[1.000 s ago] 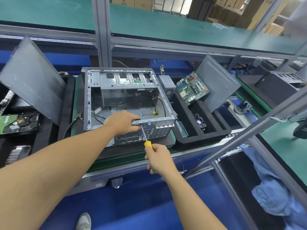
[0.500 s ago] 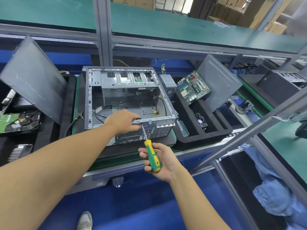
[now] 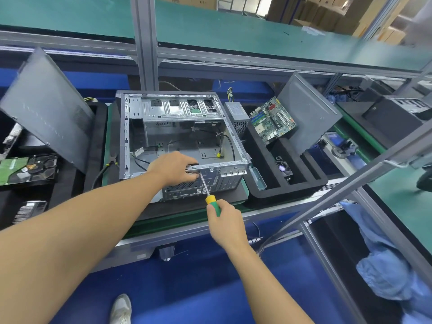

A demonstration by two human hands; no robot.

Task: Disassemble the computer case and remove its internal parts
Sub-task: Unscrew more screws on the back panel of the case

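I count 1 case [image 3: 125,136], 1 screwdriver [image 3: 210,199]. Left hand [image 3: 173,168] plus right hand [image 3: 225,224] = 2. Left side panel [image 3: 46,108] plus right side panel [image 3: 308,113] = 2. 1 motherboard [image 3: 272,123], 1 power supply [image 3: 235,112], 1 hard drive [image 3: 30,168], 1 shoe [image 3: 120,308].

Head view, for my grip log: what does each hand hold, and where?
Right hand grips the screwdriver by its handle; left hand grips the computer case by its near rail.

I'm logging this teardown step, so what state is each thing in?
computer case: lying flat, side open, mostly emptied, cables inside.
left hand: grips the case's rear rail.
right hand: holds the screwdriver handle.
screwdriver: tip against the case's rear panel.
motherboard: removed, leaning in the foam tray.
power supply: removed, beside the case.
side panel: off, leaning by the tray.
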